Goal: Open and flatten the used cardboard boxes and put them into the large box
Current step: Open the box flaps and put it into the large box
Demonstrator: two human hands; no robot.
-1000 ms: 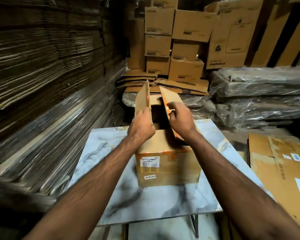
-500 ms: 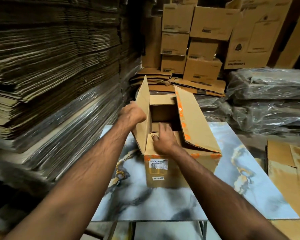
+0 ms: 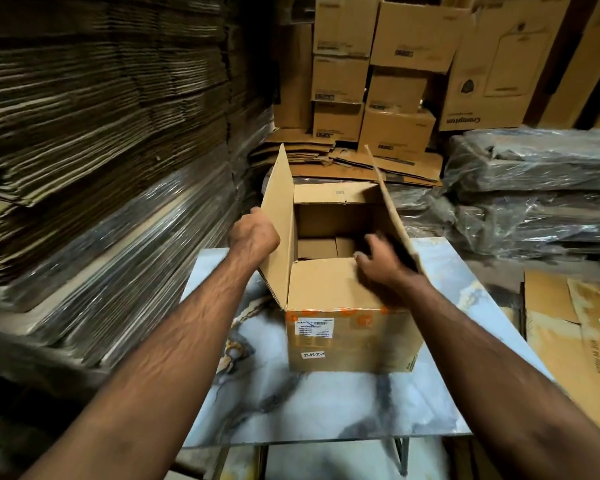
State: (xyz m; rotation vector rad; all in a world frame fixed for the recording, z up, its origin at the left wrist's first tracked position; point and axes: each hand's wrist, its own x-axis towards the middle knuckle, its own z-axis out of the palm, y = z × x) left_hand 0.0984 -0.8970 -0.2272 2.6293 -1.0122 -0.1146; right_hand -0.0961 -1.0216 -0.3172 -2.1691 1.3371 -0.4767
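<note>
Left hand (image 3: 253, 233), at the middle of the frame, is curled against the outer face of the left flap (image 3: 279, 223) of the cardboard box (image 3: 354, 337); I cannot tell whether it really grips the flap. Right hand (image 3: 383, 259) is blurred, with fingers spread and loose over the near flap (image 3: 326, 282), beside the right flap (image 3: 392, 209), and it has hold of nothing that I can see. Both side flaps stand up. The box stands on a marble-patterned table (image 3: 326, 403) at the lower middle. Stacks of flat cardboard (image 3: 101, 133) fill the left side, closed boxes (image 3: 371, 71) are at the top, and plastic-wrapped bundles (image 3: 534, 188) are at the right.
</note>
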